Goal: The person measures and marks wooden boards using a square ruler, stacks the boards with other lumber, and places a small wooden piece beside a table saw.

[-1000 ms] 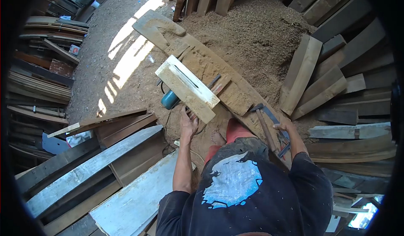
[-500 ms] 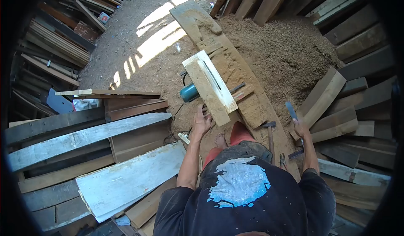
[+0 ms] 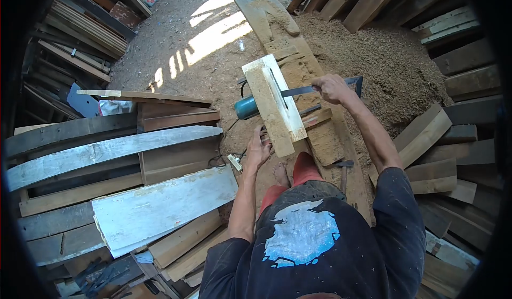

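My right hand (image 3: pixel 333 89) is closed around a metal carpenter's square (image 3: pixel 301 91). The square's long blade reaches left to the slot in a pale board (image 3: pixel 271 80), and its angled end (image 3: pixel 358 87) sticks out beyond my fist. This board is part of a tilted, dusty power tool with a green motor (image 3: pixel 246 107) on its left side. Beside the tool's lower left edge is my left hand (image 3: pixel 260 150), its fingers apart and partly hidden near the board. Whether those fingertips touch the tool, I cannot tell.
A long sawdust-covered plank (image 3: pixel 298 48) runs under the tool. On its near end lies a hammer (image 3: pixel 344 166). Stacked boards (image 3: pixel 165 203) crowd the left, more timber (image 3: pixel 432 139) the right. Sawdust (image 3: pixel 378 64) is heaped at upper right, and a cable (image 3: pixel 230 126) trails near the motor.
My right hand has swung up and left from beside the right-hand timber, bringing the carpenter's square over to the slotted board. My left hand stays near the tool. The camera view has shifted slightly.
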The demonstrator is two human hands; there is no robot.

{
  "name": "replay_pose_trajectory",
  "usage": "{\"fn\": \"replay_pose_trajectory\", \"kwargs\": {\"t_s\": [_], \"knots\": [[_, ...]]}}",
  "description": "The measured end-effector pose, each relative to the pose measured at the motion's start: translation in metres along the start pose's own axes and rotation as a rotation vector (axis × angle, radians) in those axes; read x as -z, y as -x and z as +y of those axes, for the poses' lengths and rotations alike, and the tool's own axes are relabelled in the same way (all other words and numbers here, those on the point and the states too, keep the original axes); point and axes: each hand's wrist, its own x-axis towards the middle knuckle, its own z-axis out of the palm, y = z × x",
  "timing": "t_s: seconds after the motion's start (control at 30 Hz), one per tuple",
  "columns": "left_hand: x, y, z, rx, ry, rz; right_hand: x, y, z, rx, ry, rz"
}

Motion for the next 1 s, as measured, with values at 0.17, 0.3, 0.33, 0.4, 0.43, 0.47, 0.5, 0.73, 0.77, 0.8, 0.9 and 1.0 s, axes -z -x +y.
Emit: {"fn": "replay_pose_trajectory", "kwargs": {"t_s": [0.17, 0.3, 0.33, 0.4, 0.43, 0.47, 0.5, 0.73, 0.77, 0.8, 0.9, 1.0], "knots": [[-0.008, 0.001, -0.013, 0.044, 0.023, 0.026, 0.0, -0.035, -0.006, 0.047, 0.055, -0.084], [-0.006, 0.003, -0.005, 0.039, 0.061, 0.01, 0.0, -0.046, -0.014, 0.032, 0.06, -0.155], [-0.006, 0.003, -0.006, 0.052, 0.06, 0.005, 0.0, -0.047, -0.015, 0.022, 0.061, -0.172], [-0.006, 0.003, -0.006, 0.076, 0.058, -0.005, 0.001, -0.046, -0.017, 0.016, 0.049, -0.178], [-0.006, 0.003, -0.007, 0.077, 0.064, -0.008, 0.003, -0.046, -0.018, 0.012, 0.043, -0.18], [-0.006, 0.003, -0.007, 0.078, 0.071, -0.011, 0.004, -0.046, -0.019, 0.0, 0.044, -0.194], [-0.006, 0.002, -0.006, 0.078, 0.077, -0.013, 0.006, -0.046, -0.021, -0.012, 0.044, -0.208], [-0.003, 0.002, 0.003, 0.107, 0.121, -0.031, 0.011, -0.048, -0.015, 0.014, 0.066, -0.19], [-0.003, 0.002, 0.004, 0.127, 0.122, -0.039, 0.013, -0.048, -0.017, 0.013, 0.071, -0.193], [-0.003, 0.001, 0.004, 0.147, 0.124, -0.048, 0.015, -0.048, -0.018, 0.012, 0.077, -0.196], [-0.005, 0.002, 0.0, 0.081, 0.167, -0.035, 0.015, -0.05, -0.02, 0.017, 0.096, -0.196], [-0.004, 0.001, 0.002, 0.091, 0.147, -0.041, 0.015, -0.053, -0.022, 0.018, 0.107, -0.204]]}}
